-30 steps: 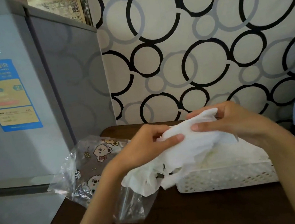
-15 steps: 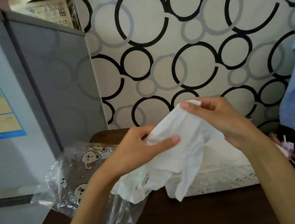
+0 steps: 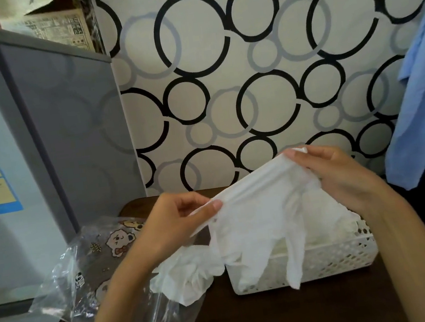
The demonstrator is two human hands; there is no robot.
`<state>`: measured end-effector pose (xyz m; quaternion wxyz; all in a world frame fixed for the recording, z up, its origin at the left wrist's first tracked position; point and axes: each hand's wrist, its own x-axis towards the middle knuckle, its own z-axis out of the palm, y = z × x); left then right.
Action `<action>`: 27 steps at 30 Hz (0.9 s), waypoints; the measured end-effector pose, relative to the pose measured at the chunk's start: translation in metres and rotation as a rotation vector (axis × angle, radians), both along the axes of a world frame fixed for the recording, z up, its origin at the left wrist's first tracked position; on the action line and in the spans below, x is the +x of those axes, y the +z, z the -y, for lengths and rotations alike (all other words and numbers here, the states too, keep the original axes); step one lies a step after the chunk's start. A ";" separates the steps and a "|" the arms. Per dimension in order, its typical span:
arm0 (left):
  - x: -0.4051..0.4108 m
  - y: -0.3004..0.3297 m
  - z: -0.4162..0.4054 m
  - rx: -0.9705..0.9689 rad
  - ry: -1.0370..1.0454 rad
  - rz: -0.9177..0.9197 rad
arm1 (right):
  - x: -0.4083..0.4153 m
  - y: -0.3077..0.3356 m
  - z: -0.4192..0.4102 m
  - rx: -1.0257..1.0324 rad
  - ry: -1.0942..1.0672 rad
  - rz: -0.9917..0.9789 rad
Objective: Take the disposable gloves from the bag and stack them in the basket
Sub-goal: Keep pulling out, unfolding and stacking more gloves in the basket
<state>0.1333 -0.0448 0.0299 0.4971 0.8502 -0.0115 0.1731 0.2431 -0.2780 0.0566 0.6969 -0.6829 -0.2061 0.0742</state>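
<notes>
A: status on hands?
B: left hand [image 3: 176,220] pinches one end of the cuff of a white glove [image 3: 258,225], thumb on top, other fingers curled behind. right hand [image 3: 344,177] pinches the other end, higher up, fingertips curled round the edge. cuff is stretched taut between them, tilted up toward the right.
A: glove position?
B: held in the air over the left end of the basket [image 3: 329,264]. its fingers hang down in front of the basket's near wall, longest one reaching past the basket's bottom edge.
A: basket?
B: white, perforated, toward the right side of the dark table [image 3: 255,321]. white gloves already inside; can't count them.
A: bag?
B: clear bag with bear print [image 3: 97,264], toward the table's left edge, next to the grey fridge [image 3: 65,132]. a crumpled bunch of gloves [image 3: 186,276] sits at its mouth, between bag and basket, under the left wrist.
</notes>
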 end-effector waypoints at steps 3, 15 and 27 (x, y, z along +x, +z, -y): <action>0.007 -0.005 0.001 -0.007 0.070 0.065 | 0.004 -0.002 -0.003 0.056 -0.054 0.030; 0.007 0.005 0.021 -0.291 0.498 0.436 | -0.027 0.003 -0.046 -0.125 -0.541 0.851; 0.073 -0.002 0.022 0.360 0.352 -0.035 | 0.036 -0.031 0.011 -0.463 -0.423 0.299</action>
